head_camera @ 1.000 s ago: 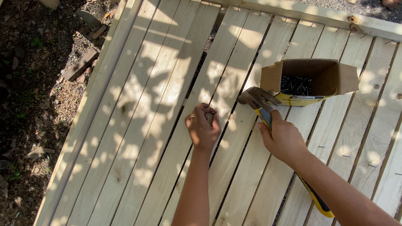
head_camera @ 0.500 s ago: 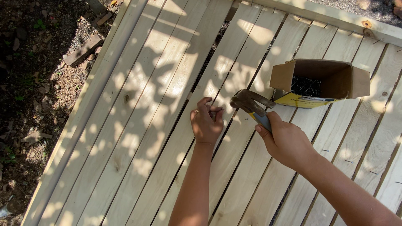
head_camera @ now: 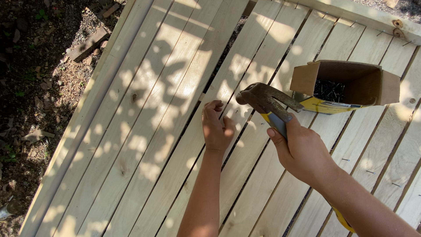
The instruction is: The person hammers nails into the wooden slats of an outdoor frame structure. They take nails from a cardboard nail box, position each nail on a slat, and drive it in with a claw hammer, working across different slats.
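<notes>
While left hand (head_camera: 217, 127) pinches at plank (head_camera: 245, 145), right hand (head_camera: 302, 151) grips hammer (head_camera: 265, 98)

Claw hammer (head_camera: 267, 103), mid-frame right of centre: rusty brown steel head, blue-and-yellow handle running down toward lower right. Head raised above pale wooden deck boards (head_camera: 144, 109), striking face pointing left, claw pointing right. Nail not discernible, hidden under pinched fingers at centre frame, on a sun-dappled board.
</notes>
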`<state>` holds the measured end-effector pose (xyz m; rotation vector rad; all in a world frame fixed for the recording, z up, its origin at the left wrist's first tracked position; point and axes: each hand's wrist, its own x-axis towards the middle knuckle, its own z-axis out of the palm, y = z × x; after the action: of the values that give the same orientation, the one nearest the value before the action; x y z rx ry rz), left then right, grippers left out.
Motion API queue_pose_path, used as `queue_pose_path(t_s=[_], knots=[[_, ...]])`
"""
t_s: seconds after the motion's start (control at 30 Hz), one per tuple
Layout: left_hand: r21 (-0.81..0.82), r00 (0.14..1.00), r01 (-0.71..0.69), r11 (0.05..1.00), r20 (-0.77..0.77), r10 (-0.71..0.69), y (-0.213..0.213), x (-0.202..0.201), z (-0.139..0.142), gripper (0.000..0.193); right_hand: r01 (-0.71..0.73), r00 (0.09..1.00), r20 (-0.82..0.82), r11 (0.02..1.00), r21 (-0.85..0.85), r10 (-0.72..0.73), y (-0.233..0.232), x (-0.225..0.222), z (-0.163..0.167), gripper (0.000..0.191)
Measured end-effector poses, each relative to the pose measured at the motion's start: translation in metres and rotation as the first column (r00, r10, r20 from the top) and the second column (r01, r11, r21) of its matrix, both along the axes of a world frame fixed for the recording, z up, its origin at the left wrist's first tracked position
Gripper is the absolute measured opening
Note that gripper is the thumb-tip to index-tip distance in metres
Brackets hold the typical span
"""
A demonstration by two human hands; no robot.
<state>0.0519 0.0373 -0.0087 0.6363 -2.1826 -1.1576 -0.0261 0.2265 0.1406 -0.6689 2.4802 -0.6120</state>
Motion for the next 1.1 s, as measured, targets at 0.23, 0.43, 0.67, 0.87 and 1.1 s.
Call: queue_pose_path(t_s=[0.23,0.43,0.67,0.87,1.1], knots=[[-0.162,0.991,-0.113,0.980,-0.091,0.099,0.002,-0.005,-0.002,0.047,-0.032,0.999,0.046,0.997,0.074,0.028,-0.030,0.009,-0.013,0.033],[-0.108,0.990,-0.087,0.990,-0.120,0.074,0.002,-0.002,0.003,0.054,0.031,0.997,-0.063,0.997,-0.076,-0.036,-0.014,-0.001,0.011,0.037],[-0.034,0.990,-0.120,0.992,-0.082,0.117,0.000,-0.005,-0.013,0.053,0.006,1.000,0.014,0.997,0.073,-0.007,-0.024,0.013,-0.015,0.037],[0.132,0.992,-0.125,0.983,0.005,0.126,-0.017,-0.014,-0.001,0.047,0.146,0.989,0.052,0.975,-0.168,-0.139,-0.010,-0.010,0.000,0.033],[-0.164,0.991,0.125,0.978,-0.019,-0.130,0.019,-0.037,0.082,0.027,0.264,0.963,0.055,0.884,-0.386,-0.264,0.000,0.003,0.024,0.030]])
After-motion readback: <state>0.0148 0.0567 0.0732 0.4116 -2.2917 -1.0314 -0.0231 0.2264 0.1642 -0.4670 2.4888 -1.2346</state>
